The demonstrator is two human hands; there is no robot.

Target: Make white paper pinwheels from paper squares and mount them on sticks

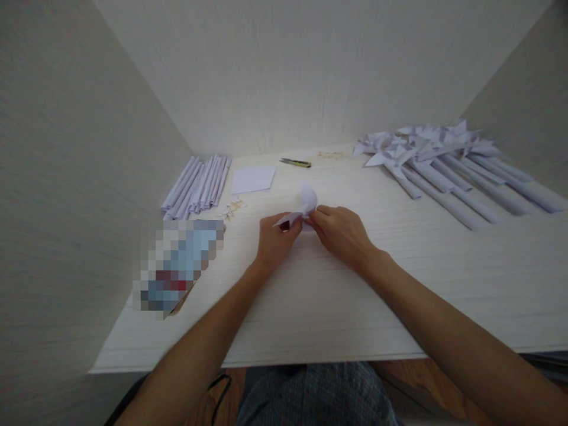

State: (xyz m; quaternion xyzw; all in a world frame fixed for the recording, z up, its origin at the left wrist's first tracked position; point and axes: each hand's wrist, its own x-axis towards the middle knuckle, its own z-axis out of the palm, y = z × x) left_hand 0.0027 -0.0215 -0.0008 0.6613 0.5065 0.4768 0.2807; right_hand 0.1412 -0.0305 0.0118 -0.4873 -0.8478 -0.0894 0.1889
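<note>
Both hands meet at the middle of the white table (399, 284) and pinch a small piece of white paper (306, 204) that curls upward between them. My left hand (275, 239) grips its left end, fingers closed. My right hand (339, 231) grips the right end, thumb and fingers pressed on the fold. The paper is lifted slightly off the tabletop.
Rolled paper tubes (197, 183) lie at the back left, beside a flat white sheet (252, 178) and small rubber bands (234, 207). Scissors (295, 162) lie at the back centre. Several finished paper pinwheels (444, 165) lie at the back right. A blurred packet (177, 263) sits at the left. Walls enclose three sides.
</note>
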